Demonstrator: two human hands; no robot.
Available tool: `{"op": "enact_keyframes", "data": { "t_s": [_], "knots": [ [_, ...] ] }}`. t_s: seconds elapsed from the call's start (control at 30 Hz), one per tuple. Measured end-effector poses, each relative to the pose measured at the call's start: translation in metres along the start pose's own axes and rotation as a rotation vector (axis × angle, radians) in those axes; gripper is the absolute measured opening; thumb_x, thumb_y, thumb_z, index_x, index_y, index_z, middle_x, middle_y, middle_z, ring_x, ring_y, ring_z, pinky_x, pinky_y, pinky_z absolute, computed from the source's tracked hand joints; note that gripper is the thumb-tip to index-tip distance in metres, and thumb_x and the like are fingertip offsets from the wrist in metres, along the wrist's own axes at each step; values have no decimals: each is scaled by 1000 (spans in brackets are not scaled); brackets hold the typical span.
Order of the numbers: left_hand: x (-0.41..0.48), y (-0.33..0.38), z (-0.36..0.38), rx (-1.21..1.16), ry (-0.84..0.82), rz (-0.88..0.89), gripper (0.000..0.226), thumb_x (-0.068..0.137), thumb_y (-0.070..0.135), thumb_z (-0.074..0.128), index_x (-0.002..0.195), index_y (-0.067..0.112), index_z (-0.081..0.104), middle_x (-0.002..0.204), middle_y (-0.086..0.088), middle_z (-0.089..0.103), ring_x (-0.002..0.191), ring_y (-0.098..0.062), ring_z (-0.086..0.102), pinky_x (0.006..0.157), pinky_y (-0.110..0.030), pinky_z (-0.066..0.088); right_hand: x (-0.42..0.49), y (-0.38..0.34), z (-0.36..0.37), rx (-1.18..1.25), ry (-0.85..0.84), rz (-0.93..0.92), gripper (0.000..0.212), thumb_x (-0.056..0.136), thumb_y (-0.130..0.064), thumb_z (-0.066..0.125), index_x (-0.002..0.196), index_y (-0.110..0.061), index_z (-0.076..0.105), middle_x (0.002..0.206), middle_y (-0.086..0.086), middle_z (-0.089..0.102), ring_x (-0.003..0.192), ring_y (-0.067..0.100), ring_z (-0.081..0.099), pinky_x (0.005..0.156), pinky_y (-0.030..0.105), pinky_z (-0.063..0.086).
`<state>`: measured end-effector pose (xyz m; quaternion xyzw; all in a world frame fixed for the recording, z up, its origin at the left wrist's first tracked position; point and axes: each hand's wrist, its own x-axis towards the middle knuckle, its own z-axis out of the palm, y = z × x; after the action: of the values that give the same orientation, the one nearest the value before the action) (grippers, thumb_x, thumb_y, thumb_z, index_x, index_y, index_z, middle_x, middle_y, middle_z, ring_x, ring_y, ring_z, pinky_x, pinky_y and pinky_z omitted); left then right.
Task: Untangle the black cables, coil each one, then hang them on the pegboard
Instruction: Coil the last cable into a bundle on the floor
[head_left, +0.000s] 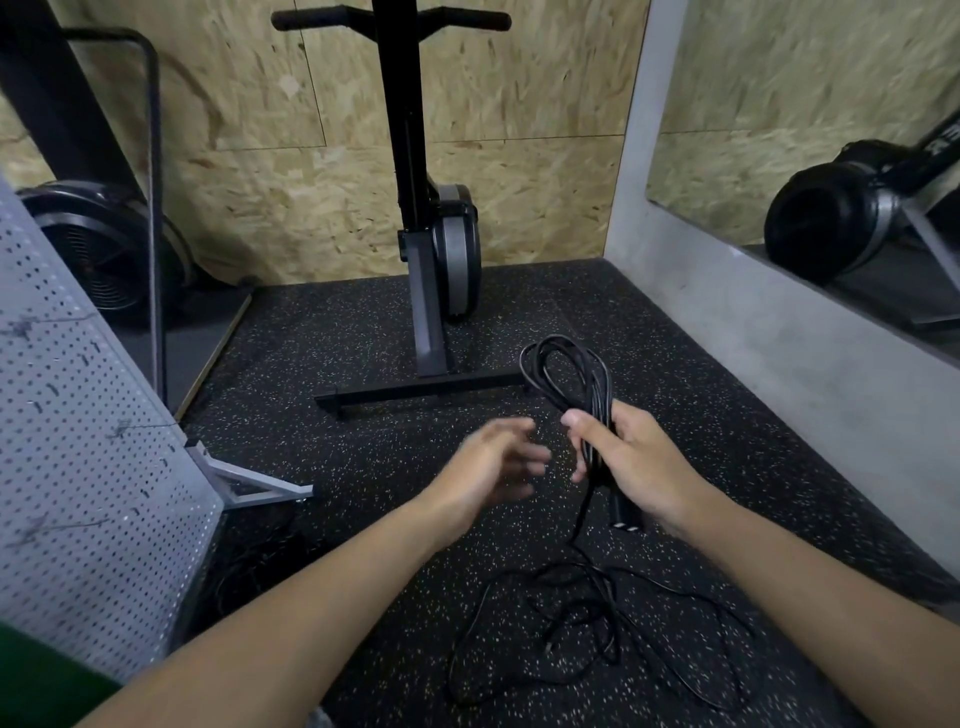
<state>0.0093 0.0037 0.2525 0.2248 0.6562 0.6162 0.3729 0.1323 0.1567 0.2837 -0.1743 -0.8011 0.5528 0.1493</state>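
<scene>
Notably blurry left hand (493, 460) near coil (600, 400)

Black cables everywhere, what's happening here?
Someone is tidying cables. Their right hand grips a coiled black cable, its loops sticking up above the fist. The left hand is open beside it, holding nothing. A strand trails down from the coil to a loose tangle lying on the speckled floor. The grey pegboard stands to the left; the coil is not yet hung on it.
</scene>
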Motion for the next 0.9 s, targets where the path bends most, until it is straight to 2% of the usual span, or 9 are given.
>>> {"op": "enact_keyframes", "data": {
  "t_s": [0.1,0.17,0.27,0.37,0.43,0.6,0.7,0.8,0.9],
  "knots": [
    [-4,-20,9,447,-358,-17,32,102,11,60,128,31,65,130,8,70,121,-7,64,109,-27,49,0,-6,2,227,21,23,37,103,-31,62,106,6,65,77,8,68,70,23,69,84,53,58],
    [-5,-28,16,633,-421,5,22,103,18,65,123,22,71,126,6,71,118,-6,64,100,-11,45,0,-11,3,342,40,26,32,104,-25,62,109,6,66,81,7,69,72,24,70,83,51,62],
    [-2,-31,15,819,-375,88,18,106,30,60,110,20,74,109,8,75,102,-3,67,88,-18,47,1,-14,-4,391,127,20,24,105,-19,60,107,5,65,83,9,70,70,25,70,74,42,64],
    [2,-20,5,878,-292,115,23,106,39,58,101,22,72,93,10,76,75,-1,65,71,-25,51,2,-10,-22,95,290,-35,23,106,-24,59,96,-3,64,79,8,70,62,20,71,67,36,63],
    [1,-7,1,923,-190,217,22,104,42,61,102,23,72,97,9,75,79,-6,68,74,-27,55,4,1,-36,-254,340,-73,21,106,-29,57,94,-13,62,78,2,71,60,13,71,64,31,61],
    [-9,17,6,950,7,671,15,98,34,72,99,20,76,91,13,64,84,-4,61,76,-16,48,11,21,-45,-716,106,-59,29,105,-40,54,95,-14,61,77,1,66,70,17,66,68,37,57],
    [-10,22,1,879,88,814,14,94,31,77,99,18,77,94,11,63,87,-7,62,78,-21,51,6,10,-38,-665,-19,-36,38,107,-48,46,93,-17,62,78,-1,68,69,13,66,61,26,46],
    [-11,24,-2,833,147,846,17,91,31,81,99,17,76,97,9,64,90,-8,63,80,-28,53,-5,-2,-27,-555,-157,23,60,104,-63,32,90,-14,62,72,-2,67,58,12,62,60,29,49],
    [-11,25,-1,826,176,874,16,92,28,79,99,15,73,99,9,63,90,-7,63,80,-31,54,-10,-10,-22,-499,-264,17,65,99,-71,39,92,-10,61,64,-5,60,52,8,56,56,29,49]
  ]
}}
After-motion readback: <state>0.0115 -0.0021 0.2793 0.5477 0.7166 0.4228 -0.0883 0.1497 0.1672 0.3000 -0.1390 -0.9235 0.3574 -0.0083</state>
